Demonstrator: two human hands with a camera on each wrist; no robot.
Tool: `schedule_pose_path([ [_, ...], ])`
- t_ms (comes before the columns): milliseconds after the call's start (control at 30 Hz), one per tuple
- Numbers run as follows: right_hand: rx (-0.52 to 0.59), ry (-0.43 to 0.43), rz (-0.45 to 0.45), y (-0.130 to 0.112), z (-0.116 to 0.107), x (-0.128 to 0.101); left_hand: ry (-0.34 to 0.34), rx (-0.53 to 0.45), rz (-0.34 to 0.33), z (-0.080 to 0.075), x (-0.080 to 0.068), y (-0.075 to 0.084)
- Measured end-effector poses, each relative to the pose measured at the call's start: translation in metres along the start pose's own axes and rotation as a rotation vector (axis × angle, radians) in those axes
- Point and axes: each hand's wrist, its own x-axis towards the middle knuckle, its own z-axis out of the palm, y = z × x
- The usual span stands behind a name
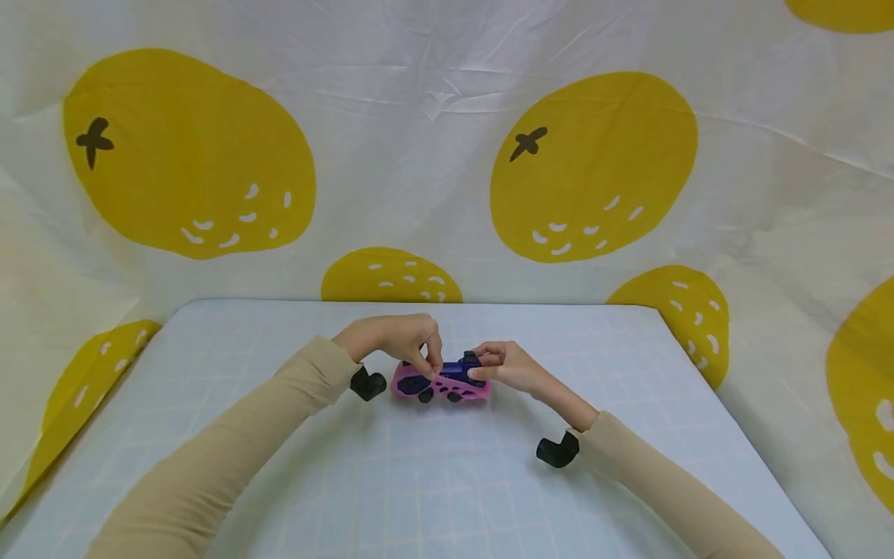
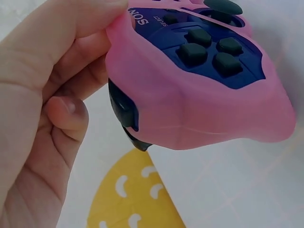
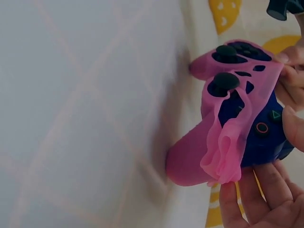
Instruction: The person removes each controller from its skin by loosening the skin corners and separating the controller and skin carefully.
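A dark blue game controller (image 1: 452,371) sits over the table, partly wrapped in a pink silicone cover (image 3: 190,154). In the left wrist view, the cover fits around the side with the direction buttons (image 2: 192,54). On the other side it is peeled back and bunched, baring the blue shell and the round face buttons (image 3: 261,128). My left hand (image 1: 412,341) pinches the cover's upper edge near the controller's middle. My right hand (image 1: 513,366) holds the bare right side, thumb on its face and fingers behind and under it.
A table with a pale checked cloth (image 1: 433,481) lies below the hands. Behind it hangs a white sheet (image 1: 405,155) printed with large yellow fruit. A black camera mount hangs at each wrist, one left (image 1: 368,383) and one right (image 1: 558,450).
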Motion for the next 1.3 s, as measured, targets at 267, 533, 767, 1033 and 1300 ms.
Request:
schedule_pose_path([
  [267,-0.018,0.003,-0.014,0.0,0.001,-0.001,-0.015,-0.02,-0.002,0.002,0.002,-0.002],
  [533,-0.031,0.003,-0.005,-0.003,0.0,-0.002,-0.026,-0.054,-0.003,0.003,0.005,-0.006],
  [767,-0.053,-0.031,-0.023,-0.005,-0.001,-0.002,-0.045,-0.084,0.006,0.004,0.007,-0.011],
  [1033,-0.093,-0.028,-0.013,-0.005,-0.002,0.003,-0.038,-0.071,0.016,0.001,0.003,-0.012],
  [1300,-0.086,-0.022,-0.004,-0.007,-0.002,0.001,-0.007,-0.095,0.095,0.002,0.003,-0.014],
])
